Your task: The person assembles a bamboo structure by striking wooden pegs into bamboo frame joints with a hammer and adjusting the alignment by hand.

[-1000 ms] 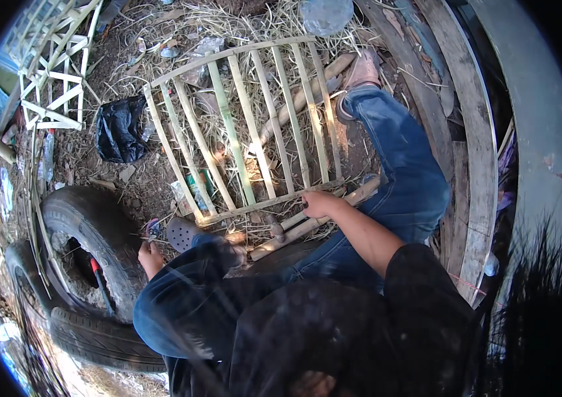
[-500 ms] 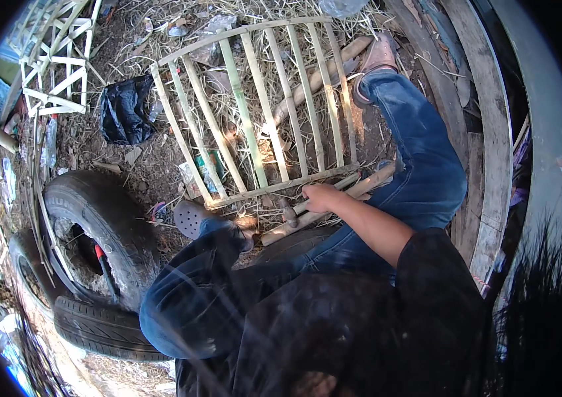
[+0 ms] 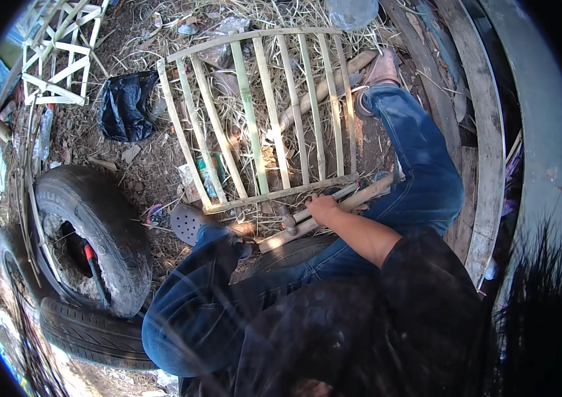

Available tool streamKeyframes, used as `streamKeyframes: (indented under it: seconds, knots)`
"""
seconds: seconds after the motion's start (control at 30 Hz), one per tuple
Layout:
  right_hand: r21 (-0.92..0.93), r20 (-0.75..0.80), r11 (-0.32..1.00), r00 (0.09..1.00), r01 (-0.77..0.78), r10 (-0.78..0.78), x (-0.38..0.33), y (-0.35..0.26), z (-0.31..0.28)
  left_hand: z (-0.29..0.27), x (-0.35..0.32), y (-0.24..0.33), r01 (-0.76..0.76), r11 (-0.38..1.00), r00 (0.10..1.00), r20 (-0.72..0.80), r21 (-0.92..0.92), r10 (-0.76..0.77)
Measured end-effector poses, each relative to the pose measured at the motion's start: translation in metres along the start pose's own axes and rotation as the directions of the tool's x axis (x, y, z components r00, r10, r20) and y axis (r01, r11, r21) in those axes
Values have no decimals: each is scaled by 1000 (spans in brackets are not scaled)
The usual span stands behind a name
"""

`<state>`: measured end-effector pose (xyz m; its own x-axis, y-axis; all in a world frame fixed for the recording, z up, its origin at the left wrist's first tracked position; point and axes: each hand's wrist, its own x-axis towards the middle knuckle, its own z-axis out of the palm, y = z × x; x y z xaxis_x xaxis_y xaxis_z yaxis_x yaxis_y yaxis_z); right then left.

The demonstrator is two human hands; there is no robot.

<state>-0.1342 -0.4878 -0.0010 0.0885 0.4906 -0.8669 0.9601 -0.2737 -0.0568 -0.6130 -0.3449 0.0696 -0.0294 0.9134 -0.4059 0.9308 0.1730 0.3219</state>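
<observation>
My right hand (image 3: 322, 208) is closed around the handle of a hammer (image 3: 287, 221), just below the near rail of a slatted bamboo frame (image 3: 264, 116). The hammer's head points left and lies over a thick bamboo pole (image 3: 310, 223) in front of me. Several pale slats, one of them greener, run between the frame's curved far rail and its straight near rail. The frame lies on the straw-covered ground between my legs. My left hand does not show; a small skin-coloured patch at the lower edge is too unclear to name.
Worn tyres (image 3: 95, 231) stand to the left, one with a red-handled tool (image 3: 92, 261) inside. Left of the frame lies a black plastic bag (image 3: 125, 106), with a bamboo lattice (image 3: 59, 69) beyond it. Wooden planks (image 3: 482, 132) edge the right side.
The view has shifted slightly, so the frame's right end and the hammer sit a little lower. My right hand stays by the near rail, its fingers looking more curled.
</observation>
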Motion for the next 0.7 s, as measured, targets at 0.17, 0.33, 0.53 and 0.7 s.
streamKeyframes:
  seconds: [0.17, 0.33, 0.53, 0.7]
  knots:
    - [-95, 32, 995, 999, 8, -5, 17, -12, 5, -10, -5, -2, 21, 1000, 1000, -22, 3, -21]
    - [-58, 29, 998, 1000, -1, 2, 18, -4, 12, -17, -12, -1, 24, 1000, 999, -21, 18, -24]
    - [-33, 39, 999, 999, -9, 11, 14, -1, 13, -14, -11, -1, 20, 999, 1000, -15, 26, -20]
    - [-44, -23, 999, 999, 22, -23, 25, -9, 11, -28, -18, -6, 49, 997, 997, -56, 52, -46]
